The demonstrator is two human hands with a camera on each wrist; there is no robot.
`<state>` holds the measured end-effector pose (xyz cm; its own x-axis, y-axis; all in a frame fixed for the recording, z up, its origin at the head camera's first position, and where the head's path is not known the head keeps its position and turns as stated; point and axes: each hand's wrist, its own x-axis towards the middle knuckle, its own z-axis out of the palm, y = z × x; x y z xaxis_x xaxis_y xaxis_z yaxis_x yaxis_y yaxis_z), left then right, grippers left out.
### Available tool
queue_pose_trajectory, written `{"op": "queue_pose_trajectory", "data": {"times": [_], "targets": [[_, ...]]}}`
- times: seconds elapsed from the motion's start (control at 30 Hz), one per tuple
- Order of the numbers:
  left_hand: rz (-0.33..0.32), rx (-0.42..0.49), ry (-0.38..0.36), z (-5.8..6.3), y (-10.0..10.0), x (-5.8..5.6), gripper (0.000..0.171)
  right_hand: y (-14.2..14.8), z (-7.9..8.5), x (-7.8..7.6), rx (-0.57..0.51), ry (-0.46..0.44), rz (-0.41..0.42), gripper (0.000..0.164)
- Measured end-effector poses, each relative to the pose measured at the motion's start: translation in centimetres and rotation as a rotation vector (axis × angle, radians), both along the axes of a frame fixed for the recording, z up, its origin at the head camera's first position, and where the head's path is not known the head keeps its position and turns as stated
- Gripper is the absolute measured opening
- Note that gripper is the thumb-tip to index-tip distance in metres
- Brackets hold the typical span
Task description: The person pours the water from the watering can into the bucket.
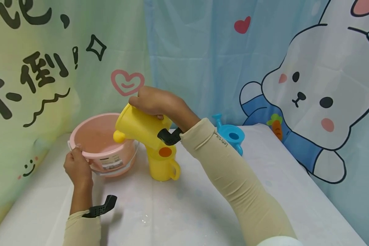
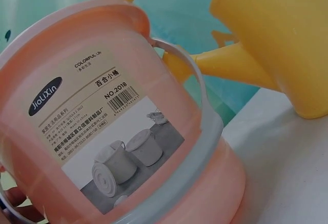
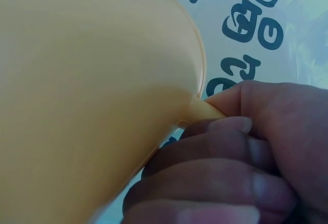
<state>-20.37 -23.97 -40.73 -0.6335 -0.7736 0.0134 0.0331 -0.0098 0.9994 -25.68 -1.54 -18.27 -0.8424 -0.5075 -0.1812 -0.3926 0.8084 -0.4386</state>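
Note:
On the left of the head view, my left hand [image 1: 79, 167] grips the near rim of a pink plastic bucket [image 1: 110, 143] with a pale wire-like handle. The left wrist view shows the bucket's printed label [image 2: 107, 126]. My right hand [image 1: 155, 100] holds a tilted yellow watering can [image 1: 138, 123] by its handle; the right wrist view shows fingers [image 3: 205, 172] curled round it. The can's round spout end [image 1: 119, 136] overlaps the bucket's edge. Below it stands a second yellow watering can [image 1: 160, 169] with an orange dot, its upper part partly hidden.
A blue watering can [image 1: 232, 135] stands at the back right, partly behind my right forearm. Water drops [image 1: 145, 218] lie on the white-covered table [image 1: 172, 218]. A printed curtain [image 1: 190, 61] hangs close behind the table's back edge.

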Motion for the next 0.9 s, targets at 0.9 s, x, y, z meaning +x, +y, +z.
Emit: {"op": "queue_pose_trajectory", "data": {"times": [0.9], "targets": [[0.003, 0.001, 0.01, 0.17, 0.25, 0.07, 0.033, 0.08, -0.38, -0.15, -0.022, -0.025, -0.036, 0.032]]}}
